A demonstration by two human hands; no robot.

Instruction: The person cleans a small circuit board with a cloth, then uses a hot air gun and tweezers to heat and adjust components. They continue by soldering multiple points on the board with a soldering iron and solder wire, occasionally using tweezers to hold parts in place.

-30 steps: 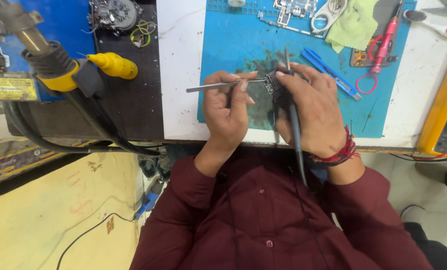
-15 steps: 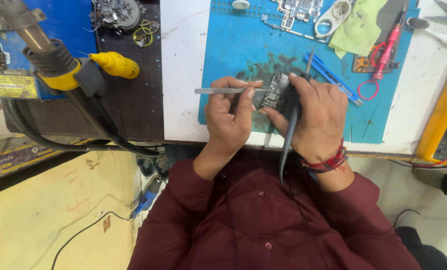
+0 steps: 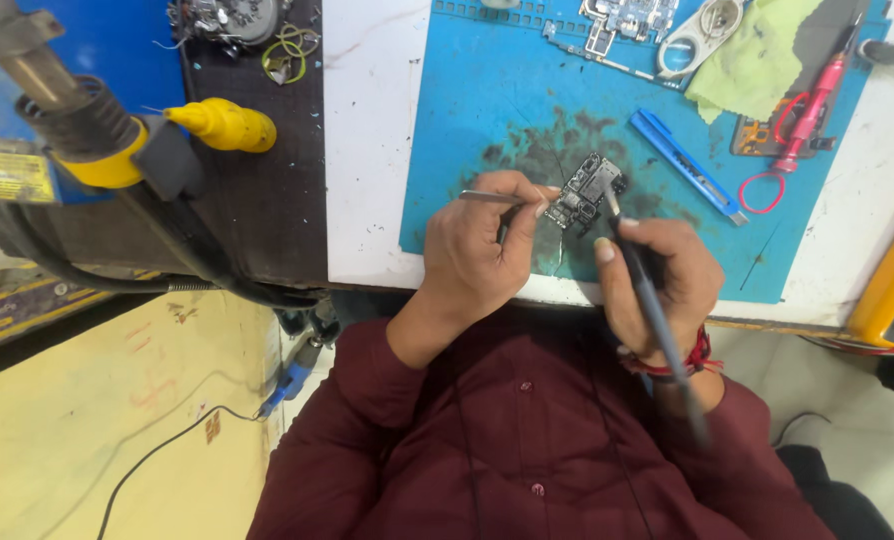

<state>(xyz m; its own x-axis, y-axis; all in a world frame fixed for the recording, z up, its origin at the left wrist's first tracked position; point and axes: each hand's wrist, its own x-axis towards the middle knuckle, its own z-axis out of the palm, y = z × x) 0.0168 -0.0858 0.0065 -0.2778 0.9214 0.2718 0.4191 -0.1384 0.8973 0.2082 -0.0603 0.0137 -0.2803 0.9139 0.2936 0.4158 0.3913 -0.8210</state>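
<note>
The left hand [image 3: 482, 255] is pinching slim, bare-metal tweezers [image 3: 494, 196], fingers closed around them, the shaft sticking out toward nine o'clock. The right hand [image 3: 657, 280] is wrapping closed fingers pen-style around a grey, cabled soldering iron [image 3: 639, 275], its tip touching the small dark circuit board with silvery metal shields [image 3: 587, 190]. That board is lying at the centre of the blue, soot-stained rubbery work mat [image 3: 467, 100], just at twelve o'clock from both hands. To do this well, the tweezers should probably be pinning the board flat while the iron is touching only briefly. At two o'clock a blue plastic utility knife [image 3: 685, 165] is lying; beyond it a crumpled yellow-green cloth [image 3: 752, 60].
</note>
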